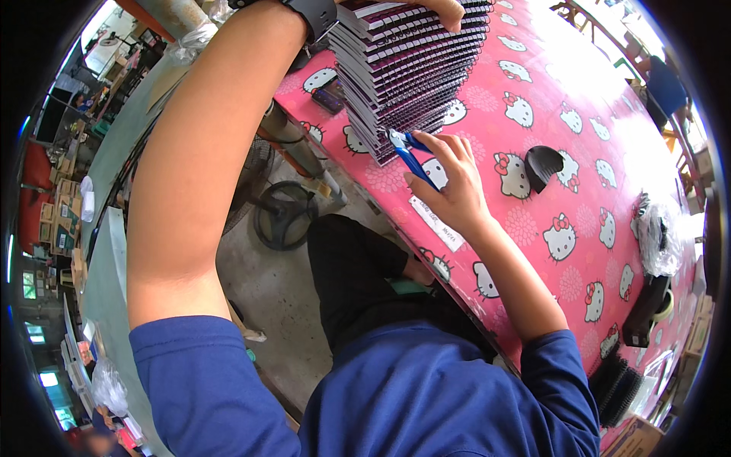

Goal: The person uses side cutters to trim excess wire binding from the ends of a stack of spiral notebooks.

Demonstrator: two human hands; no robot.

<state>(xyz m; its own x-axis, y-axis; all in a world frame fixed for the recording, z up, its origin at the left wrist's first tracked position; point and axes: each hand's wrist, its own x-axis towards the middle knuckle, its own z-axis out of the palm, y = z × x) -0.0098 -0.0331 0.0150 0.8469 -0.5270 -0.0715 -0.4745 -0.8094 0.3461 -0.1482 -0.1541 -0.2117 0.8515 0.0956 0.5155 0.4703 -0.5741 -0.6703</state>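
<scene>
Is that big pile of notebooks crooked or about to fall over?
A bit crooked, yes. The stack of spiral notebooks leans, its layers stepped sideways. The left hand rests on top, and the right hand holds blue-handled pliers at its wire edge. Nothing is spilled.

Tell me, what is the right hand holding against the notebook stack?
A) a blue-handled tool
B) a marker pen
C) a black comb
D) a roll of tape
A: the right hand grips a blue-handled tool with its tip at the spiral edge of the notebook stack, while the left hand rests on top of the stack.
</scene>
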